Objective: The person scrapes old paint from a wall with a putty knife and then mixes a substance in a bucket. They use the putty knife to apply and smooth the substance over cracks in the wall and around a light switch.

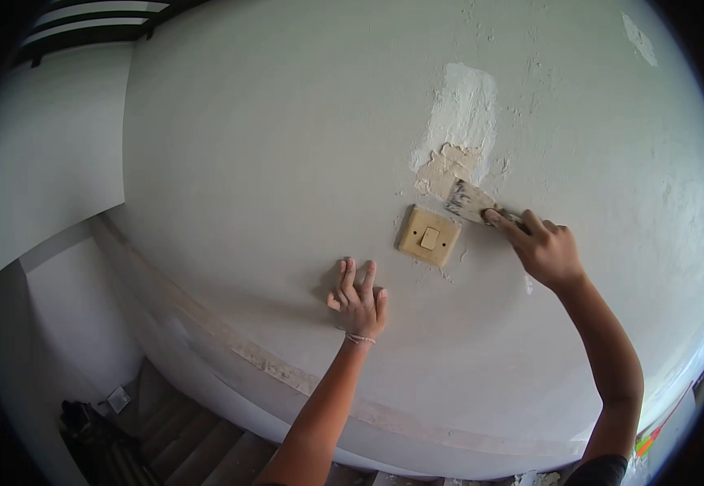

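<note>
My right hand (pixel 548 247) grips a putty knife (pixel 469 201) by its handle, and the wide, smeared blade lies at the lower edge of a beige bare patch (pixel 447 166) on the wall. White filler (pixel 467 101) covers the area just above that patch. Just under the blade, a yellowed light switch (pixel 429 236) is fixed to the wall. My left hand (pixel 358 298) rests on the wall below and left of the switch, fingers spread and holding nothing, with a thin bracelet at the wrist.
Stairs (pixel 194 441) run along the bottom left, with a dark object (pixel 101 441) and a small pale square item (pixel 118 398) on them. Debris lies at the bottom edge. A dark railing (pixel 85 31) crosses the top left. Another white patch (pixel 639 40) marks the upper right wall.
</note>
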Demonstrator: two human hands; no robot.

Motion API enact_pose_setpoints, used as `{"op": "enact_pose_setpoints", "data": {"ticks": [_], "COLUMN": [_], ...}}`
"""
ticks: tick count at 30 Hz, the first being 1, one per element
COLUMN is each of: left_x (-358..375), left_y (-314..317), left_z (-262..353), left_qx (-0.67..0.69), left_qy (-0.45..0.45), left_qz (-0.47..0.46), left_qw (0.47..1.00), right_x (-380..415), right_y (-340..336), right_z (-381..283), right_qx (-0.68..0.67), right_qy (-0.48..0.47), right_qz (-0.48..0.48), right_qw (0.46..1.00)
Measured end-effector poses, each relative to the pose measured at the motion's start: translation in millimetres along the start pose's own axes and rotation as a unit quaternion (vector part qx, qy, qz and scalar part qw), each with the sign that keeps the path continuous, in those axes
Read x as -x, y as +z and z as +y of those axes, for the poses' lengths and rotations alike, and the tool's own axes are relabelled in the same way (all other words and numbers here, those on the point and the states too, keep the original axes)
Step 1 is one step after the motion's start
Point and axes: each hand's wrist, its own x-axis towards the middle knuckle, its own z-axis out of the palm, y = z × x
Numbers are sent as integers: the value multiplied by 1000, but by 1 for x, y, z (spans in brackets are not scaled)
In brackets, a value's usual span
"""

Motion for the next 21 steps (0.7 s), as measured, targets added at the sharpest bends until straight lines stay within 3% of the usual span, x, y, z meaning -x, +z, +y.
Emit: {"op": "enact_pose_setpoints", "data": {"ticks": [4, 11, 15, 21], "left_x": [-1, -2, 2, 2], "left_y": [-3, 0, -4, -1], "left_z": [2, 5, -3, 3], "left_qx": [7, 3, -10, 38], "left_qy": [-4, -4, -33, -31], "left_qz": [-1, 6, 1, 1], "left_qw": [1000, 1000, 999, 999], "right_x": [22, -17, -65, -43], "right_y": [-18, -29, -5, -12], "right_z": [19, 6, -20, -9], "right_qx": [6, -8, -19, -48], "right_qy": [1, 20, 49, 77], "right_qz": [-24, 39, 10, -46], "right_qw": [1000, 999, 999, 995]}}
